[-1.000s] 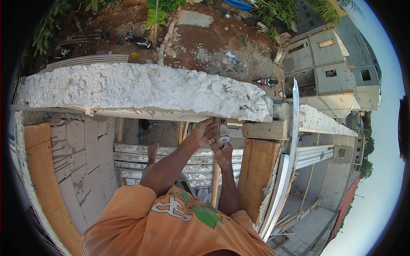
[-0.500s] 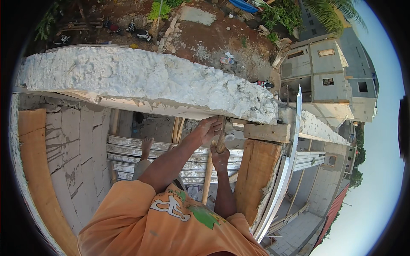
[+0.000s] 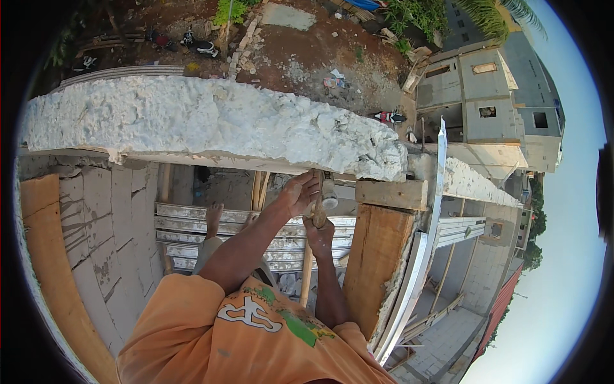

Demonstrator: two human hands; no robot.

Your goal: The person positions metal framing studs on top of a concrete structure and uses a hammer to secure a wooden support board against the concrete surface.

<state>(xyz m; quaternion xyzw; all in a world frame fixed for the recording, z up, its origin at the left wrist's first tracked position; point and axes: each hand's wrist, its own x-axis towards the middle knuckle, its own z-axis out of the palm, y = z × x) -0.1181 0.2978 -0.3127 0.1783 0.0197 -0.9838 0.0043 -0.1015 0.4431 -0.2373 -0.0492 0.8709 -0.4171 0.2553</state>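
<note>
My right hand (image 3: 320, 237) is closed around the wooden handle (image 3: 318, 214) of what looks like a hammer. Its round pale metal head (image 3: 329, 196) is up close to the underside of a rough white concrete beam (image 3: 217, 118). Just left of that head, my left hand (image 3: 300, 194) has its bent fingers drawn together against the upper part of the tool, near the beam's lower edge. Whatever those fingers pinch is hidden behind them. A short timber block (image 3: 391, 194) lies to the right of both hands, on top of an upright wooden board (image 3: 377, 262).
Stacked pale metal lengths (image 3: 256, 246) lie below, where bare feet stand. A long metal strip (image 3: 432, 217) slants past the board on the right. Block wall (image 3: 105, 217) and a curved plank (image 3: 57, 269) border the left. Beyond the beam, the ground drops far down, with motorbikes (image 3: 198, 45).
The whole view has shifted slightly, so the hands and tool appear a little farther left. Both hands keep about the same hold and place beside the beam.
</note>
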